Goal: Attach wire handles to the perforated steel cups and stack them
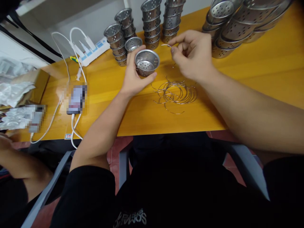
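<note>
A round metal cup with holes in its floor and wall (147, 63) is gripped in my left hand (133, 77), tilted so its open mouth faces me. My right hand (196, 57), to the right of the cup and apart from it, pinches a short curved metal wire (166, 45) between thumb and forefinger. Below both hands, a loose pile of curved thin wires (175, 93) lies on the yellow wooden table (147, 122). Just behind my left hand stands another perforated cup (133, 43), partly hidden by my fingers.
Stacks of perforated cups (152, 25) line the back, with larger stacks (234, 34) at the right. On the left are a white power strip (95, 52), a phone (77, 98) with white cables and a cardboard box (39, 80). Another person's arm (23, 161) rests at the far left.
</note>
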`<state>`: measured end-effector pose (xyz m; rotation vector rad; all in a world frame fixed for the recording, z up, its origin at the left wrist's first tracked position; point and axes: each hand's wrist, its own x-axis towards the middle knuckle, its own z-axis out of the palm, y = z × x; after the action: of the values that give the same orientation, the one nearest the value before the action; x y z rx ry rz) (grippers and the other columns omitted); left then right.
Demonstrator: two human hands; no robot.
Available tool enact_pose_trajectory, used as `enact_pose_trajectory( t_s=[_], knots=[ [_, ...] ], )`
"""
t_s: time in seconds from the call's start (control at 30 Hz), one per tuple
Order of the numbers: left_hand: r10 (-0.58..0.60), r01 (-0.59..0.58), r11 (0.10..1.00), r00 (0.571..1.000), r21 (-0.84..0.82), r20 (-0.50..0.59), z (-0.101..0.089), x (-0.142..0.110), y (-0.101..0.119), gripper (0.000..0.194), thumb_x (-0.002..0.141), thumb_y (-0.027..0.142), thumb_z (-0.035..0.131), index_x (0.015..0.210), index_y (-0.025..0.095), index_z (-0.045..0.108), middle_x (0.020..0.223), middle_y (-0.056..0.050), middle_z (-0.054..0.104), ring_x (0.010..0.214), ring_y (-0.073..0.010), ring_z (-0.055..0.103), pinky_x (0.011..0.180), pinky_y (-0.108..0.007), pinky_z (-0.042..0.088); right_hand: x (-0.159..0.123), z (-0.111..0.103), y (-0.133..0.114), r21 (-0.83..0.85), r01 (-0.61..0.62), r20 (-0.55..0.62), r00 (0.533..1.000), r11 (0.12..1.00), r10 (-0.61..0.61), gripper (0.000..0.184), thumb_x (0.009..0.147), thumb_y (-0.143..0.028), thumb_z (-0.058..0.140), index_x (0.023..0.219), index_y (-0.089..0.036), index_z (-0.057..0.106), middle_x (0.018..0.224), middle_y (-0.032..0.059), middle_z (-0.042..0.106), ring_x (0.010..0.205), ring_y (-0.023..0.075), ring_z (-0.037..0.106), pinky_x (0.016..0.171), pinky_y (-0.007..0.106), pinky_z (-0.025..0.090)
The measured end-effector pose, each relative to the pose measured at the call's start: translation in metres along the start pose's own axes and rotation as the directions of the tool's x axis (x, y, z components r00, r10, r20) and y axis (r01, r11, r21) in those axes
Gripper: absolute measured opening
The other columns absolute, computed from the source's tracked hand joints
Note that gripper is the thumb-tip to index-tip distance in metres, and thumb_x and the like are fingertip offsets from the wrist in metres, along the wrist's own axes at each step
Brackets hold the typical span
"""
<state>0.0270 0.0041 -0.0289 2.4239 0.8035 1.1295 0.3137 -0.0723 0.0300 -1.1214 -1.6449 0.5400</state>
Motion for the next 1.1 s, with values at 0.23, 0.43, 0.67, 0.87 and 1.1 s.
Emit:
enact_pose_trajectory(
  t_s=[0.23,0.43,0.67,0.87,1.1],
  knots=[
    [-0.04,0.045,0.997,0.995,0.056,-0.091,0.016,0.0,-0.013,0.108,0.108,0.101,0.079,0.193,0.053,0.032,0.177,-0.009,0.072,0.173,-0.0364,0.073,0.151,-0.063,0.062,-0.009,-0.002,-0.012,-0.067,-0.006,0.023,1.0,0.998,0.008,0.039,0.114,-0.065,0.089,0.137,-0.034,0.09,0.086,0.0025,0.063,0.076,0.0276,0.056,0.085,0.047,0.061],
    [0.103,-0.112,0.987,0.991,-0.117,-0.079,0.025,-0.001,-0.03,0.119,0.1,0.115,0.076,0.189,0.048,0.034,0.174,-0.01,0.07,0.163,-0.0372,0.079,0.141,-0.056,0.067,-0.009,0.008,-0.002,0.011,0.12,0.016,0.993,0.993,-0.12,0.04,0.115,-0.07,0.095,0.129,-0.032,0.093,0.081,0.0015,0.066,0.071,0.0244,0.057,0.075,0.043,0.059],
    [0.175,-0.185,0.973,0.981,-0.14,-0.082,0.033,0.0,-0.032,0.106,0.106,0.11,0.075,0.183,0.045,0.041,0.164,-0.009,0.069,0.153,-0.0341,0.082,0.131,-0.053,0.072,-0.002,0.021,0.015,0.152,0.203,0.059,0.975,0.967,-0.213,0.033,0.115,-0.059,0.102,0.113,-0.03,0.088,0.073,-0.0032,0.056,0.064,0.0189,0.044,0.066,0.038,0.04],
    [0.186,-0.197,0.968,0.979,-0.154,-0.083,0.036,0.0,-0.031,0.112,0.101,0.112,0.081,0.181,0.045,0.043,0.163,-0.009,0.068,0.153,-0.036,0.081,0.132,-0.054,0.07,-0.003,0.022,0.014,0.135,0.147,0.066,0.985,0.98,-0.157,0.017,0.117,-0.041,0.101,0.119,-0.029,0.089,0.075,-0.0036,0.062,0.065,0.0188,0.044,0.069,0.038,0.039],
    [0.146,-0.156,0.978,0.986,-0.135,-0.083,0.037,-0.001,-0.025,0.116,0.093,0.112,0.09,0.175,0.043,0.047,0.161,-0.01,0.069,0.15,-0.0379,0.083,0.129,-0.056,0.072,-0.004,0.027,0.013,0.141,0.117,0.049,0.991,0.983,-0.125,0.017,0.112,-0.034,0.103,0.117,-0.029,0.087,0.074,-0.0041,0.061,0.065,0.0186,0.042,0.069,0.04,0.036]
  ],
)
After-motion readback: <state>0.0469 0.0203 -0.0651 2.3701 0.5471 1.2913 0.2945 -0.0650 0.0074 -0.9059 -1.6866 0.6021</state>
